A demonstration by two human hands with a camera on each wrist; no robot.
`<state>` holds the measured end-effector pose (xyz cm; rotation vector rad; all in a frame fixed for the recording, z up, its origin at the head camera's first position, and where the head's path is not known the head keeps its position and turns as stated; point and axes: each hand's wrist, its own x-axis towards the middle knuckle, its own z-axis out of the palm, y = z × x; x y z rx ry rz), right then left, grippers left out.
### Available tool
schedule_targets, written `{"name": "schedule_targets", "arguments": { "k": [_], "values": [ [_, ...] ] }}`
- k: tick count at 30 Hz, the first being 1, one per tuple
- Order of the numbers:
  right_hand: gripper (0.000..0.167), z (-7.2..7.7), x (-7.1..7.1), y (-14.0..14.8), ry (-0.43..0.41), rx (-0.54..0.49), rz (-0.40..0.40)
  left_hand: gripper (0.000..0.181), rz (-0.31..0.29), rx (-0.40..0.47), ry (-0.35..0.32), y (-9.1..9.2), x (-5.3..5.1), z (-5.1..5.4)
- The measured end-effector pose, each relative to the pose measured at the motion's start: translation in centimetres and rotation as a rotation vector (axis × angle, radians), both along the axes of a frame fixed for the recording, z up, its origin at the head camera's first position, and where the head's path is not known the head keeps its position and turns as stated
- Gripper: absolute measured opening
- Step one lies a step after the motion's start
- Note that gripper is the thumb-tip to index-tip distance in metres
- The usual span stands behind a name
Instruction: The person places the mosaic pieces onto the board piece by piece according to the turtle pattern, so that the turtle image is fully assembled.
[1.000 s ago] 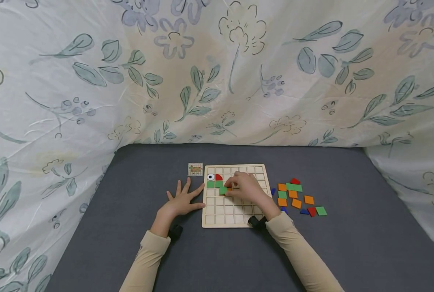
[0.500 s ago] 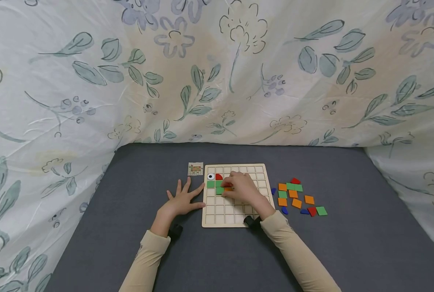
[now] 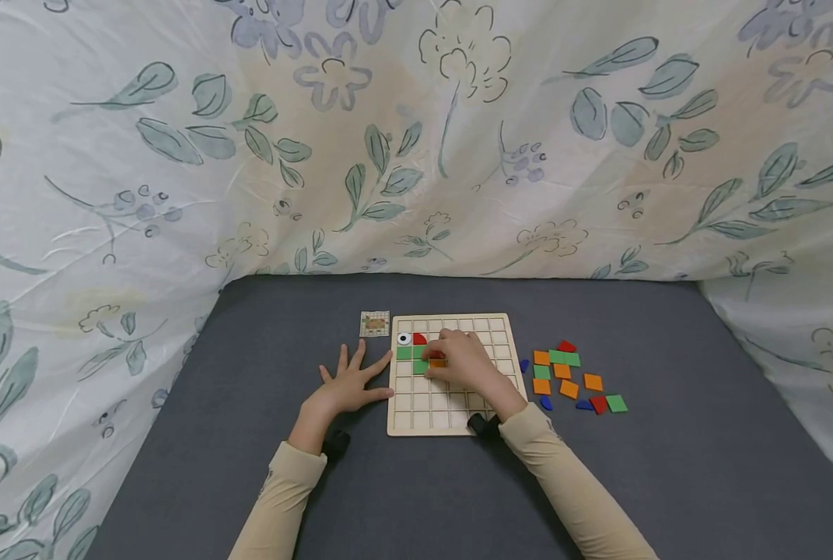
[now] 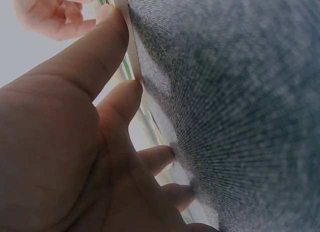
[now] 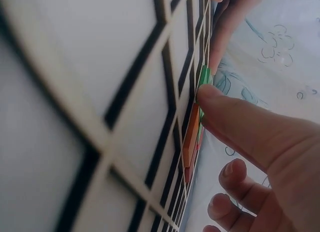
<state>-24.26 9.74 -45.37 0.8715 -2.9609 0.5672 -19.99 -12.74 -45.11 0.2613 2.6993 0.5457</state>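
- The right hand (image 3: 467, 362) blocks the centre of the board (image 3: 416, 420), around an orange tile (image 3: 437, 363).
- The left hand (image 3: 348, 388) bars part of the left edge.
- Loose tiles (image 3: 568, 390) crowd the right side.
- A hand could pass between the sleeves (image 3: 283, 482), over the near rows.

My head view looks forward and down over the board (image 3: 416, 404); my wrist views look along it up close, sharing my left hand (image 3: 346, 389) and right hand (image 3: 468, 362).

Your beige sleeves (image 3: 290, 482), dark grey surface (image 3: 178, 467), pale board (image 3: 416, 420) with a square grid, green tiles (image 3: 404, 353) and a black-and-white disc (image 3: 405, 339) at its far left, orange, green, red, blue pieces (image 3: 568, 390) at right, white cloth (image 3: 402, 117) with blue-green leaves
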Motion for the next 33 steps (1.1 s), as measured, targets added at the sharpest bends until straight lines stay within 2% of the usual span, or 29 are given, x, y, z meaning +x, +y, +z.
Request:
{"name": "schedule_targets", "arguments": {
  "k": [13, 21, 33],
  "values": [
    [0.022, 0.1, -0.2, 2.6, -0.013, -0.06, -0.041, 0.071, -0.002, 0.012, 0.007, -0.1, -0.1, 0.1],
    [0.02, 0.1, -0.9, 5.6, -0.009, -0.065, -0.056, 0.07, -0.006, 0.022, 0.013, -0.3, -0.2, 0.0],
    [0.024, 0.3, -1.3, 11.1, -0.031, -0.143, -0.064, 0.07, -0.008, 0.027, 0.015, -0.2, 0.0, -0.1]
  ]
}}
